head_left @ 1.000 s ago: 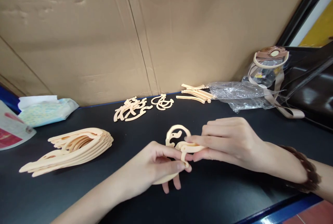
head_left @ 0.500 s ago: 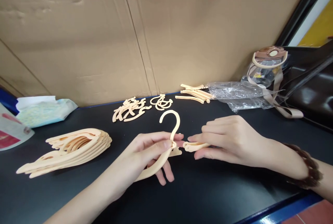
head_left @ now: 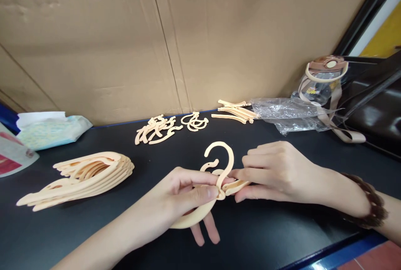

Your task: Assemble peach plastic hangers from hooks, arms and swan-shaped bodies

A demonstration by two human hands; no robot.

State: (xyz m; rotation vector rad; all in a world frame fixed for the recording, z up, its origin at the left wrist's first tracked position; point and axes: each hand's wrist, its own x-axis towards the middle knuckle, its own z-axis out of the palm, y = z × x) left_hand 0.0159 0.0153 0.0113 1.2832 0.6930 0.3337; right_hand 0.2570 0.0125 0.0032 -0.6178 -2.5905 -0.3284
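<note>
My left hand (head_left: pixel 191 197) pinches a cream plastic hanger hook (head_left: pixel 230 159) at its base, together with a curved hanger arm (head_left: pixel 194 219) that runs under my palm. Thumb and forefinger press on the joint. Between the fingers of my right hand (head_left: pixel 272 174) lies another cream hanger arm (head_left: pixel 234 186), its near end right against the base of the hook. Whether the two are joined I cannot tell. Behind the hook, a further curved cream piece (head_left: pixel 213 164) shows in part, mostly hidden by my left hand.
A stack of cream hanger pieces (head_left: pixel 103 178) lies at left. Farther back are loose curved pieces (head_left: pixel 158 128), hooks (head_left: pixel 196 123) and straight strips (head_left: pixel 234 111). A clear plastic bag (head_left: pixel 285 113), strapped bottle (head_left: pixel 326 80) and tissue pack (head_left: pixel 56 130) stand near the cardboard (head_left: pixel 109 44).
My left hand has moved right and slightly nearer with the hook and arm. The gap to the piece in my right hand has closed. The right hand has barely moved.
</note>
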